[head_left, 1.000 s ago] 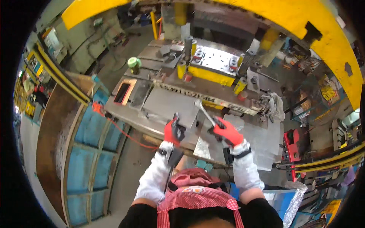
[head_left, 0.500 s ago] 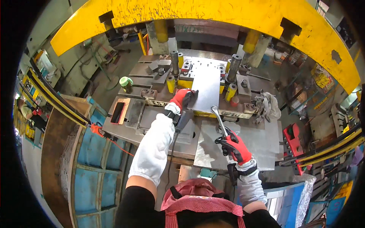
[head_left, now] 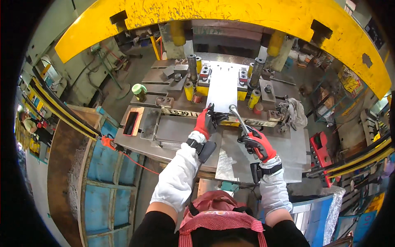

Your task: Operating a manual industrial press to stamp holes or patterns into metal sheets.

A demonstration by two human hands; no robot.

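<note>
Your left hand point(head_left: 207, 120) rests with fingers spread on the near edge of the metal sheet point(head_left: 223, 87) lying in the press, seemingly steadying it, while your right hand point(head_left: 257, 142) grips a wrench point(head_left: 238, 116) just right of it.

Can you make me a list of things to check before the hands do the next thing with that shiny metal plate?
1. Left hand touches the near edge of the metal sheet: ok.
2. Right hand grips the hooked metal tool: ok.
3. Sheet lies flat between the yellow blocks: ok.
4. Both hands wear gloves: ok.
5. Hands are out from under the yellow press frame: cannot tell.
6. Rag lies apart from the sheet: ok.
</note>
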